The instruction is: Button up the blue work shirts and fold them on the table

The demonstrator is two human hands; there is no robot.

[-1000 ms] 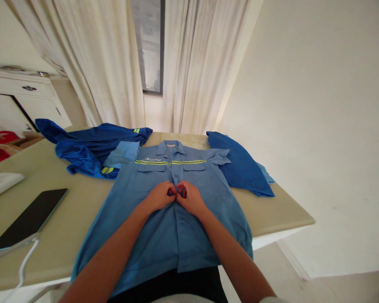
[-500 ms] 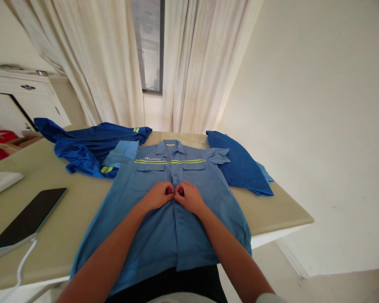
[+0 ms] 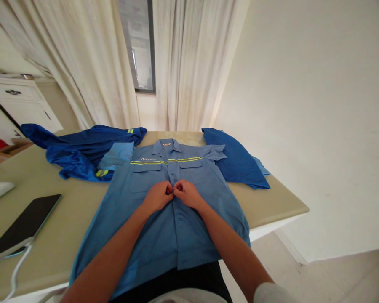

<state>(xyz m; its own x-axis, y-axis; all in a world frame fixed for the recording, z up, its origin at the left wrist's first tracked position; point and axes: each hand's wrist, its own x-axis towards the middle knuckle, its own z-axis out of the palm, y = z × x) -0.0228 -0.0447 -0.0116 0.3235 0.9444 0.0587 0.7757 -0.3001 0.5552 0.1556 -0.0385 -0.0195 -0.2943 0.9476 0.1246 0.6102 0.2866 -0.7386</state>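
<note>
Bare tabletop [image 3: 74,206] strip between black device [image 3: 28,225] and grey-blue shirt [image 3: 161,233]

the shirt [image 3: 164,229] lies on the table [image 3: 267,203] before the curtains [image 3: 196,63].

- Left grip [image 3: 158,197]: bare, running back into a bare, tapering left forearm [image 3: 113,254].
- Right grip [image 3: 187,194]: likewise bare, as is the right forearm [image 3: 229,240] behind it.
- Well behind the right grip, a plain, pale grey sleeve [image 3: 268,293].
- Behind both grips, a pale top [image 3: 186,295] with a curved edge.
- Between top and grips, plain black bottoms [image 3: 196,281].
</note>
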